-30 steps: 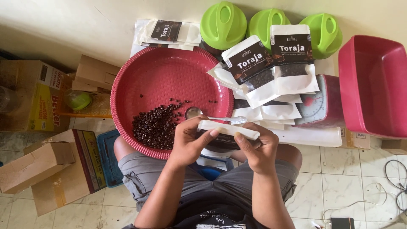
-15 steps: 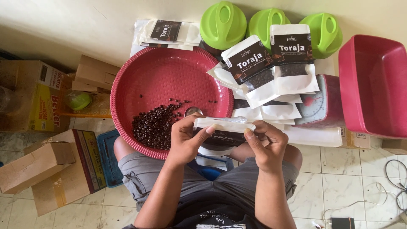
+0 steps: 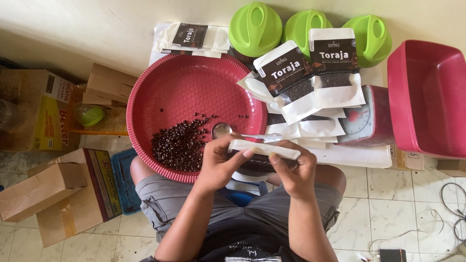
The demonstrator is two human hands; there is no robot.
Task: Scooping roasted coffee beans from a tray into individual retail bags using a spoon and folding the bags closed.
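Both hands hold one white pouch (image 3: 264, 149) with a dark label, above my lap. My left hand (image 3: 221, 162) pinches its top edge from the left, and my right hand (image 3: 292, 171) grips it from the right. Just beyond them a round red basin (image 3: 194, 87) holds a heap of dark coffee beans (image 3: 177, 144) at its near side. A metal spoon (image 3: 228, 131) lies with its bowl inside the basin's rim. Two filled pouches with dark labels (image 3: 310, 73) lean upright behind a pile of flat white pouches (image 3: 310, 128).
Three green-lidded jars (image 3: 310, 29) stand along the wall. A red kitchen scale (image 3: 364, 121) and a red rectangular tub (image 3: 427, 97) sit at the right. Cardboard boxes (image 3: 53, 189) crowd the left floor. More pouches (image 3: 189, 36) lie behind the basin. Cables (image 3: 451, 208) trail at the right.
Both hands with the pouch have shifted slightly; the pouch's top edge is now pressed flat between the fingers, and the right hand has slid along it.
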